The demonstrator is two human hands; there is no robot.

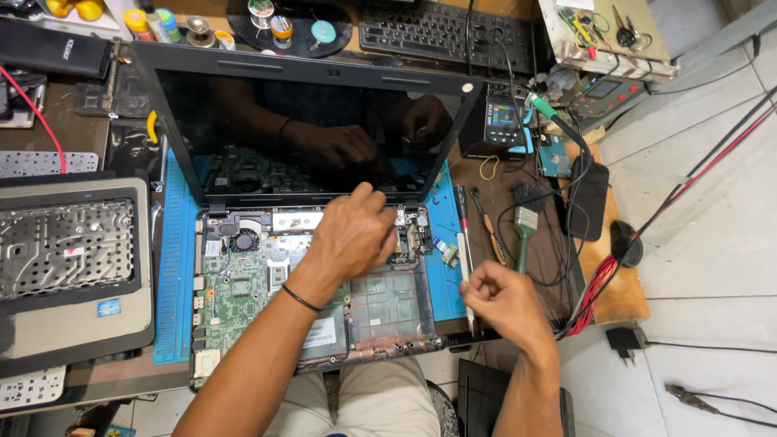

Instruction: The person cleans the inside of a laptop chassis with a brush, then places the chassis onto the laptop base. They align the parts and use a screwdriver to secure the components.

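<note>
An opened laptop (243, 291) lies on a blue mat (176, 267) with its green motherboard (239, 299) and fan (243, 239) bare and its dark screen (307, 129) upright. My left hand (352, 239) rests on the board near the screen hinge, knuckles bent. Its fingertips press down out of sight, so I cannot tell whether they grip anything. A black band circles that wrist. My right hand (502, 299) hovers off the laptop's right edge with thumb and fingers pinched together, beside a thin white stick (465, 259) lying on the mat.
A red-handled screwdriver (461, 212), a green brush (524, 231) and tweezers lie right of the laptop. A removed keyboard frame (73, 259) sits at left. A meter (503, 117), a keyboard (441, 32) and solder spools stand behind. Red and black cables (615, 267) trail over the bench edge.
</note>
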